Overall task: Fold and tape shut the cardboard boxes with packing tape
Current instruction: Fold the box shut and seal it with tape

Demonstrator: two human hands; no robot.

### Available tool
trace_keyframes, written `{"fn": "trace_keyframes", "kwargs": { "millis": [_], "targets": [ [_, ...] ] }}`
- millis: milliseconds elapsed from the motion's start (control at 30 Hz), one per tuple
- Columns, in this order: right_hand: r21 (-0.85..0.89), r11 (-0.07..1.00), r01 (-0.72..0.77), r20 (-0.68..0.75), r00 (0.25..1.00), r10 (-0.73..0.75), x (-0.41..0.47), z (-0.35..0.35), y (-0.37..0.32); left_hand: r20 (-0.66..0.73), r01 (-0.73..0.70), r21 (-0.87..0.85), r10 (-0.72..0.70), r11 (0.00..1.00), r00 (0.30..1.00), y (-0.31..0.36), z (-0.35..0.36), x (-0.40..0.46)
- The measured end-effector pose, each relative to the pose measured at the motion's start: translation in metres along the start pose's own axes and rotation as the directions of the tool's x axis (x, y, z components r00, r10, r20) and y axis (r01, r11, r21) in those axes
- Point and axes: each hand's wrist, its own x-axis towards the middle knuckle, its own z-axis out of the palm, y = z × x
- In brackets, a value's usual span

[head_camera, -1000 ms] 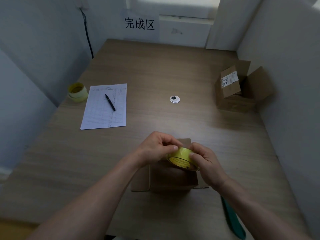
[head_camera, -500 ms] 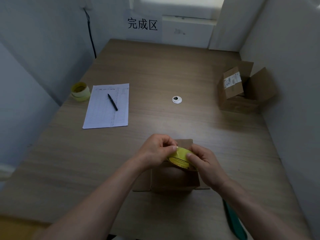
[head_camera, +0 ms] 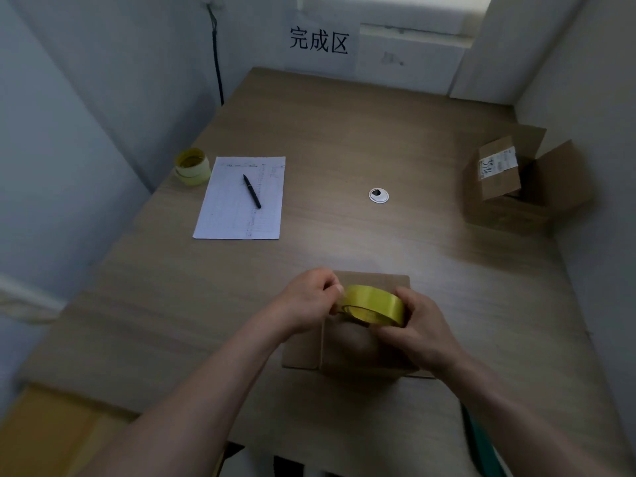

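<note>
A small brown cardboard box [head_camera: 358,352] sits near the table's front edge, its side flaps spread out. Just above it I hold a yellow roll of packing tape [head_camera: 373,304]. My right hand [head_camera: 421,333] grips the roll from the right side. My left hand [head_camera: 309,299] pinches at the roll's left edge with fingertips, where the tape end lies. Both hands hide part of the box top.
A second open cardboard box [head_camera: 516,187] with a white label stands at the right, against the wall. At the left lie a sheet of paper [head_camera: 241,201] with a black pen [head_camera: 252,191], and spare yellow tape rolls [head_camera: 192,166]. A round white grommet [head_camera: 378,195] marks mid-table.
The roll has turned a little in my hands, showing more of its broad yellow side. My hands stay over the box.
</note>
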Motion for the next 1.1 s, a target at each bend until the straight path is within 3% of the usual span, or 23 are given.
{"fn": "trace_keyframes", "kwargs": {
  "millis": [100,167,233,333,467,567,700,933,1100],
  "targets": [
    [0.042,0.999,0.022,-0.193,0.981,-0.014,0.003,0.007,0.000,-0.022,0.018,0.008,-0.018,1.000,1.000,-0.003,-0.003,0.003],
    [0.020,0.992,0.125,-0.354,0.929,-0.110,0.002,0.010,-0.002,-0.060,0.040,-0.006,-0.040,0.999,0.997,-0.008,-0.002,0.003],
    [-0.050,0.980,0.195,-0.412,0.890,-0.198,-0.001,0.010,-0.001,-0.072,0.080,-0.025,-0.081,0.997,0.994,-0.016,0.001,0.002],
    [-0.114,0.980,0.164,-0.365,0.910,-0.195,-0.004,0.012,0.008,-0.072,0.156,-0.075,-0.162,0.985,0.984,-0.031,0.008,0.004],
    [-0.131,0.991,0.033,-0.278,0.958,-0.068,-0.003,0.017,0.017,-0.030,0.243,-0.304,-0.264,0.921,0.964,-0.047,0.012,0.011],
    [-0.228,0.960,0.162,-0.277,0.935,-0.223,-0.005,0.022,0.012,-0.060,0.248,-0.422,-0.300,0.872,0.952,-0.057,0.013,0.014],
    [-0.272,0.921,0.277,-0.267,0.898,-0.349,-0.006,0.024,0.009,-0.133,0.219,-0.407,-0.294,0.887,0.946,-0.066,0.019,0.018],
    [-0.295,0.897,0.329,-0.247,0.881,-0.405,-0.003,0.026,0.016,-0.126,0.198,-0.446,-0.280,0.873,0.952,-0.076,0.029,0.027],
    [-0.281,0.915,0.290,-0.285,0.885,-0.368,-0.005,0.033,0.023,-0.101,0.234,-0.593,-0.359,0.770,0.928,-0.086,0.044,0.024]
  ]
}}
